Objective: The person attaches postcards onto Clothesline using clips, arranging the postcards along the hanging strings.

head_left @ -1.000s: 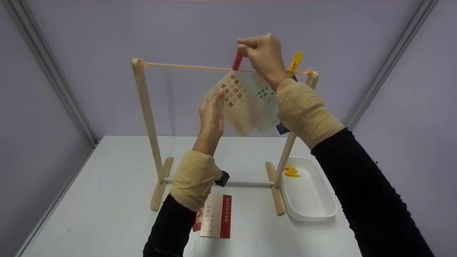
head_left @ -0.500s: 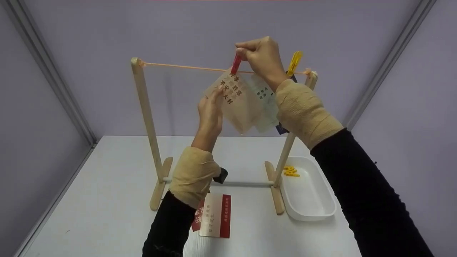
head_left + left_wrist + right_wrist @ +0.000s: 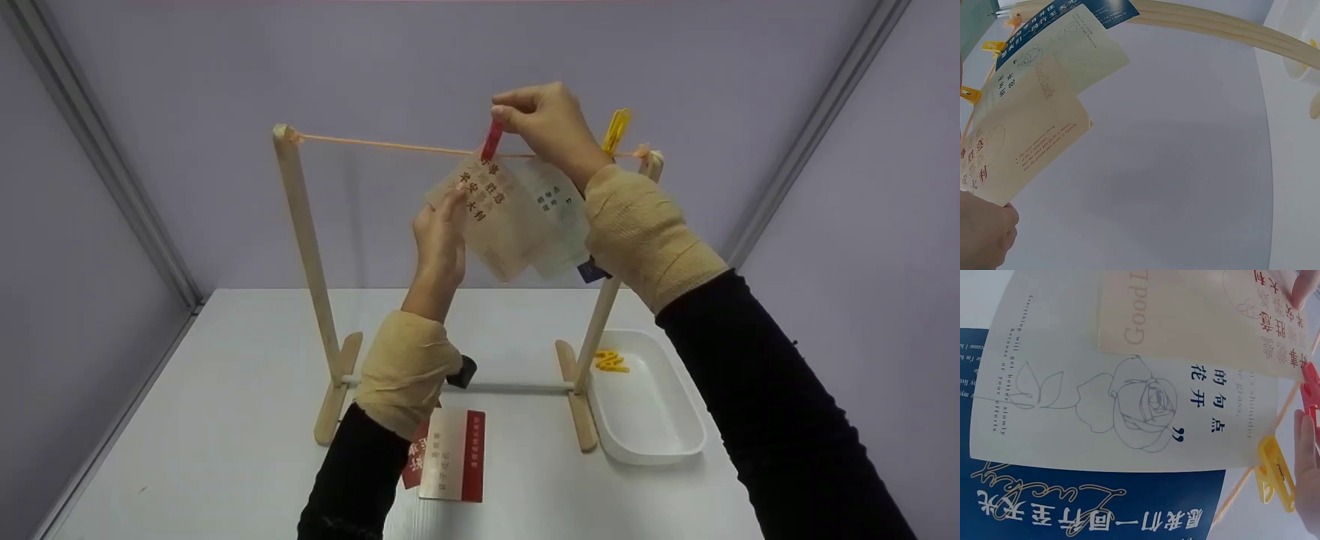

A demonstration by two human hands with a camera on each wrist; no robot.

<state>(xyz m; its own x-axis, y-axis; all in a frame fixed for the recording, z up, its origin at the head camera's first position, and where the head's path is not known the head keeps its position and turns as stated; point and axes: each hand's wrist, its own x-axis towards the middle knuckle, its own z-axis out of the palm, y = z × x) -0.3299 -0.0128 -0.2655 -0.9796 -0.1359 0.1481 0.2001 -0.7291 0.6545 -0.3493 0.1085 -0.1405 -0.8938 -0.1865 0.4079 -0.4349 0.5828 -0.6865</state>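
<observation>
My right hand point(image 3: 551, 124) pinches the upper end of a red clothespin point(image 3: 491, 142). Its lower end lies over the top corner of a cream greeting card point(image 3: 501, 236), at the orange string point(image 3: 390, 145). At its left edge my left hand point(image 3: 441, 240) holds that card between thumb and fingers. Behind it hangs a pale green card point(image 3: 1027, 422) with a rose drawing, and past that a dark blue card point(image 3: 1129, 500). In the right wrist view a yellow clothespin point(image 3: 1275, 472) sits on the string by the pale card.
A wooden frame with a left post point(image 3: 304, 225) and right post point(image 3: 600, 330) carries the string. At right stands a white tray point(image 3: 660, 442) with several yellow clothespins point(image 3: 611, 361). Below my left forearm lie a cream-and-red card point(image 3: 454, 457) and a red one point(image 3: 415, 461).
My right hand has moved slightly down and left with the red clothespin, which now overlaps the cream card's corner further. The left hand has barely shifted, still holding the card.
</observation>
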